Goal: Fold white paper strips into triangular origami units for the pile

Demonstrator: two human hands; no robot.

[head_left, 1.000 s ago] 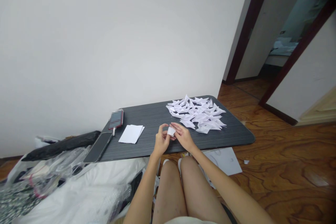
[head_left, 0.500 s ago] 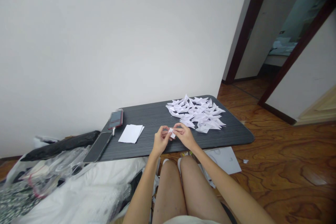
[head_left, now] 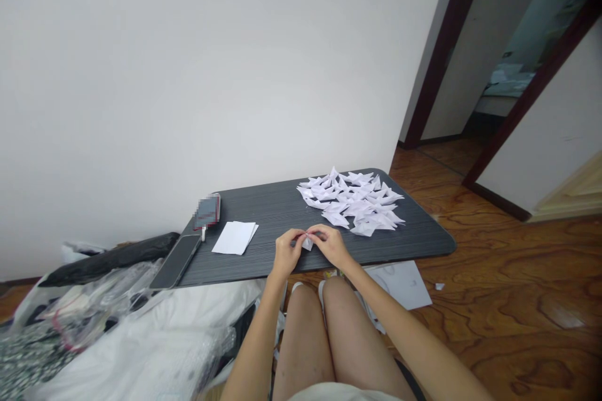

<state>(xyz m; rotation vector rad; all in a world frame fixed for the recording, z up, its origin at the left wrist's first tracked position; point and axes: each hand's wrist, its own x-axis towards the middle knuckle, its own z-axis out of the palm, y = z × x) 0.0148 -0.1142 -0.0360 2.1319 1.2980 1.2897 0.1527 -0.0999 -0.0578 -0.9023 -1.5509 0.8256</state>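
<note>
Between my two hands is a small folded white paper [head_left: 307, 244], its lower part showing under the fingertips. My left hand [head_left: 286, 250] pinches it from the left, thumb and fingers closed. From the other side my right hand [head_left: 328, 244] pinches it too, the fingertips of both hands nearly meeting at its top. Just beyond the right hand lies a spread of several folded white paper boats [head_left: 357, 203]. To the left of my hands rests a small stack of white paper sheets [head_left: 234, 238].
The dark table [head_left: 268, 207] stands against a white wall. At its left end lie a dark phone [head_left: 176, 262] and a pixelated device [head_left: 207, 211] with a white plug. Plastic-wrapped goods [head_left: 141, 338] fill the lower left. A white sheet [head_left: 404, 285] lies on the wooden floor.
The fingertips have come together at the top of the folded paper, and its visible part now points downward. The boats and the sheet stack have not moved.
</note>
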